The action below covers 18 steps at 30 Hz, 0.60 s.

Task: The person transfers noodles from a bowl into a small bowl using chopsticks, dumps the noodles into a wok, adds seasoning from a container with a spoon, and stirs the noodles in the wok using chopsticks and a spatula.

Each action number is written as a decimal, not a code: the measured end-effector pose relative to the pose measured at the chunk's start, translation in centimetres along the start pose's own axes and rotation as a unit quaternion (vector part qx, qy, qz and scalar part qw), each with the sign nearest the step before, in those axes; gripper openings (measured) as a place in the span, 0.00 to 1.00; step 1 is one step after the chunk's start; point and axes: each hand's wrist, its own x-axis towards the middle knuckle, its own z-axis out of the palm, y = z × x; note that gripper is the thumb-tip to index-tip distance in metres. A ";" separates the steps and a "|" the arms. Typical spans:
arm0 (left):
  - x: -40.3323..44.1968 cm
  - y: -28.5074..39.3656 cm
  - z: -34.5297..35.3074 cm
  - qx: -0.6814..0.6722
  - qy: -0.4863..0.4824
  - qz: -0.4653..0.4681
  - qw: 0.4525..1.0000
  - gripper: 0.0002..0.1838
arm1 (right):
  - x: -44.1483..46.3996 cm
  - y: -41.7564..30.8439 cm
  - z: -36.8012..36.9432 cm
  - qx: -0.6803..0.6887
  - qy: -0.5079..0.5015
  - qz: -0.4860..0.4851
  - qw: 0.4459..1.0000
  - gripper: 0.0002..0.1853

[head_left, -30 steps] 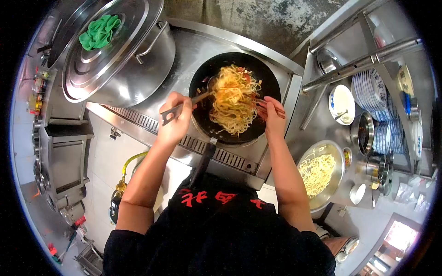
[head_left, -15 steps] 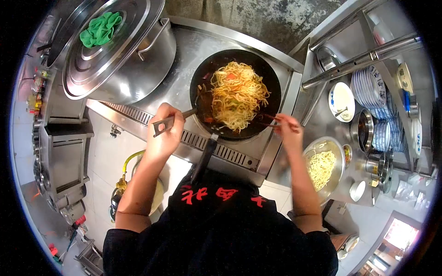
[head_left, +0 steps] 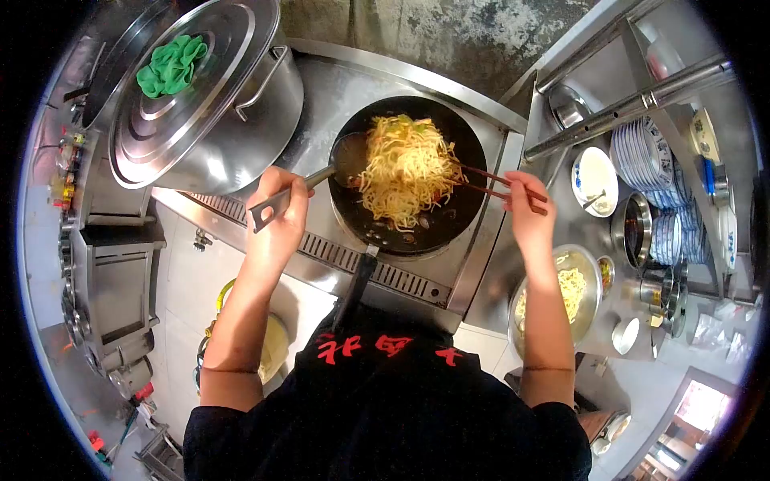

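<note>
My left hand is closed round the handle of a metal ladle, whose bowl rests at the left inside of a black wok. A heap of noodles with bits of vegetable fills the middle of the wok. In my right hand is a pair of dark red-brown chopsticks, their tips in the right side of the noodles. The wok's black handle points toward my body, and neither hand touches it.
A big lidded steel pot with a green cloth on its lid stands left. Right are a steel bowl of noodles, a white bowl, stacked plates and a metal rail.
The noodles have shifted up and left into a taller heap. My right hand has moved slightly right and up, my left slightly left and down. Both hands keep their hold.
</note>
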 end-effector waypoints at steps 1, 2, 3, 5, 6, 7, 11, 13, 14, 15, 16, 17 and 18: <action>0.2 -0.7 0.2 0.009 -0.001 0.008 1.000 0.06 | 0.6 0.8 -0.8 -0.061 0.002 0.013 0.998 0.09; 0.5 -1.4 0.6 0.017 -0.003 0.017 1.000 0.06 | 1.3 2.5 -0.7 -0.039 0.013 0.038 0.998 0.10; 0.6 -2.2 1.1 0.025 -0.005 0.025 0.999 0.06 | 2.0 4.8 -0.2 -0.017 0.025 0.063 0.998 0.10; 0.7 -3.3 2.6 -0.023 -0.008 -0.015 1.000 0.05 | 2.2 8.7 3.1 0.159 0.017 0.132 0.978 0.12; 0.7 -3.2 3.1 -0.043 -0.011 -0.024 0.999 0.05 | 1.8 9.6 5.0 0.205 0.014 0.147 0.968 0.13; 0.7 -3.3 3.5 -0.062 -0.014 -0.032 0.997 0.05 | 1.4 9.8 6.8 0.251 0.011 0.159 0.955 0.14; -1.1 -1.3 1.9 0.010 -0.026 0.031 0.999 0.04 | -0.8 6.2 8.2 0.245 0.002 0.099 0.965 0.16; -2.1 -1.5 0.6 0.008 -0.026 0.051 0.998 0.05 | -1.9 3.4 6.2 0.189 -0.014 0.033 0.981 0.15; -2.6 -1.4 0.0 0.009 -0.025 0.055 0.998 0.05 | -2.4 2.6 5.3 0.169 -0.017 -0.001 0.985 0.14; -2.9 -1.3 -0.5 0.009 -0.023 0.061 0.998 0.05 | -2.3 2.3 4.2 0.127 -0.015 -0.001 0.992 0.14; -3.2 -1.1 -1.0 0.013 -0.026 0.049 0.998 0.05 | -2.1 2.0 3.1 0.084 -0.013 -0.003 0.996 0.13; -3.4 -1.4 -1.2 0.005 -0.024 0.028 0.999 0.05 | -2.0 1.7 2.6 0.041 -0.010 -0.005 0.999 0.13; -3.7 -1.8 -1.2 -0.004 -0.022 0.008 1.000 0.05 | -1.6 1.2 3.1 0.087 0.011 -0.020 0.996 0.12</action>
